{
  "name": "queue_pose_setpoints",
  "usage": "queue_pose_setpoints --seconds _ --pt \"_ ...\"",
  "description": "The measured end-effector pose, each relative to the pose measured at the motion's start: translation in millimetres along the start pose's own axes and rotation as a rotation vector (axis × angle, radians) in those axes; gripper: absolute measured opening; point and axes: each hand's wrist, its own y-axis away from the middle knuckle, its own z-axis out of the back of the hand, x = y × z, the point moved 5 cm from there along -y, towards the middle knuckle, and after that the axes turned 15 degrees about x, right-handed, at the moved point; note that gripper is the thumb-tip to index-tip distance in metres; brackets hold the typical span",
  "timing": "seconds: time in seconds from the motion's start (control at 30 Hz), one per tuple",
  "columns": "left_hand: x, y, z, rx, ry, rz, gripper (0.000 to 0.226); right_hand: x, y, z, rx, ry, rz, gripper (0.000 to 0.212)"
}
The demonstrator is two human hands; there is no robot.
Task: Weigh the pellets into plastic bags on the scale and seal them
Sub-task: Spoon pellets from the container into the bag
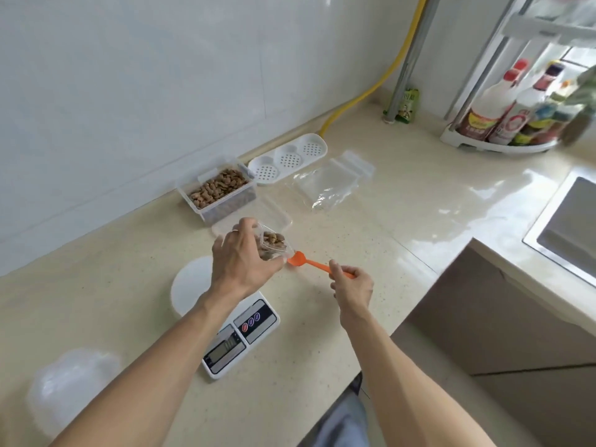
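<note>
Gripping bag (274, 243) of pellets in left hand (240, 259), pinching orange spoon (317, 265) in right hand (351, 282); risking spilling, bag mouth tilting

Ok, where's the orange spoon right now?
Centre of the head view: the right hand holds the orange spoon over the counter, its bowl at the bag of pellets in the left hand.

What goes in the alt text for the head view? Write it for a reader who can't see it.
Over a white kitchen scale, a person's left hand holds a small clear bag of brown pellets while the right hand grips an orange spoon at its mouth. An open tub of pellets and empty bags lie beyond on the counter.
</note>
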Motion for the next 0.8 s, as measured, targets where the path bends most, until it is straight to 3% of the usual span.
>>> queue_pose_setpoints --seconds 0.17,0.27,0.37,0.5,0.63,0.8 --pt "-13 -4 -7 0.025 0.006 -0.038 0.081 4 -5 13 -0.059 0.338 -0.076 0.033" --pt "-18 -6 -6 0.026 0.045 -0.059 0.081 36 1 9 -0.105 0.463 0.027 0.025" --pt "-22 -8 -2 0.037 0.092 -0.067 0.083 88 12 -14 0.07 0.379 0.233 0.029" --pt "-31 -8 19 -0.013 0.157 -0.092 0.088 153 33 -47 0.261 0.586 0.382 0.039" --pt "-36 -8 41 -0.092 0.259 -0.164 0.091 192 43 -69 0.318 0.869 0.455 0.023" --pt "-32 -8 67 -0.085 0.451 -0.192 0.103 232 62 -85 0.334 0.914 0.651 0.019"
